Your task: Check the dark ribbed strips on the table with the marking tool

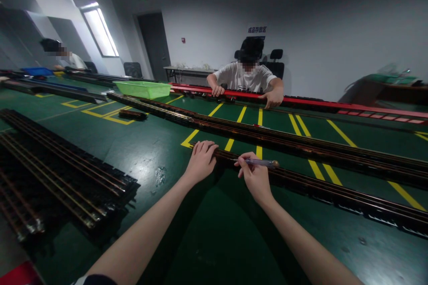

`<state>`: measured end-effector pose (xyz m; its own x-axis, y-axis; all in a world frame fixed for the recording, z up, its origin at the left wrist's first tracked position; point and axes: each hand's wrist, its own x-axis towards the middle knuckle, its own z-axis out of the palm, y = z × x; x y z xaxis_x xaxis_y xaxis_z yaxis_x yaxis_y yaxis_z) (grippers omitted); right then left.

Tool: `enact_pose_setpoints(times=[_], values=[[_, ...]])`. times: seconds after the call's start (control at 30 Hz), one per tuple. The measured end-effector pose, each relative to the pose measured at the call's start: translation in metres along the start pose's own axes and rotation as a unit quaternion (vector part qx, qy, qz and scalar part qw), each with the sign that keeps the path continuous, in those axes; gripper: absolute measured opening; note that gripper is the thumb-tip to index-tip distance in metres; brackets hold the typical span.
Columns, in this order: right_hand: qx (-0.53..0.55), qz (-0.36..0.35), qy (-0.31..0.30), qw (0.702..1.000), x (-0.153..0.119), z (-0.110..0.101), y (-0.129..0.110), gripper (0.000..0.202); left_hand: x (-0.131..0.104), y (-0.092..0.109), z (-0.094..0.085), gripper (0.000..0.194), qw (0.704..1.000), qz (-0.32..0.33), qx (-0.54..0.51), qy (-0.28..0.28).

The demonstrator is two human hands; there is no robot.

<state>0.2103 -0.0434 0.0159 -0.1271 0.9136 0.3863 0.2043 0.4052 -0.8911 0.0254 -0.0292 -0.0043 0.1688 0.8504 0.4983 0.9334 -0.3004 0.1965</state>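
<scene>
A long dark rail (301,183) with thin copper-coloured strips runs across the green table from the middle to the right edge. Near its left end, my left hand (202,160) lies over it, fingers curled round its top. My right hand (256,176) grips a screwdriver (264,163) with a clear handle and yellowish end; its tip points left and meets the rail between my hands. Whether the tip sits in a screw is too small to tell.
Another long rail (227,130) lies just beyond. Stacked dark rails (63,164) fill the left side. A green basket (143,90) and short dark piece (133,115) are farther back. Across the table a person works at a red rail (301,101); another person is far left.
</scene>
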Motion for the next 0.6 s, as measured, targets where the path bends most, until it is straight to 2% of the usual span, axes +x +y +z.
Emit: enact_pose_setpoints(times=[0.43, 0.6], values=[[0.004, -0.002, -0.037, 0.999, -0.0001, -0.0012, 0.0052, 0.024, 0.0008, -0.0009, -0.0033, 0.043, 0.995, -0.057, 0.017, 0.081], [0.007, -0.007, -0.018, 1.0, -0.0009, -0.0009, 0.0041, 0.023, 0.0003, -0.0018, -0.0021, 0.046, 0.998, 0.004, 0.009, 0.068]])
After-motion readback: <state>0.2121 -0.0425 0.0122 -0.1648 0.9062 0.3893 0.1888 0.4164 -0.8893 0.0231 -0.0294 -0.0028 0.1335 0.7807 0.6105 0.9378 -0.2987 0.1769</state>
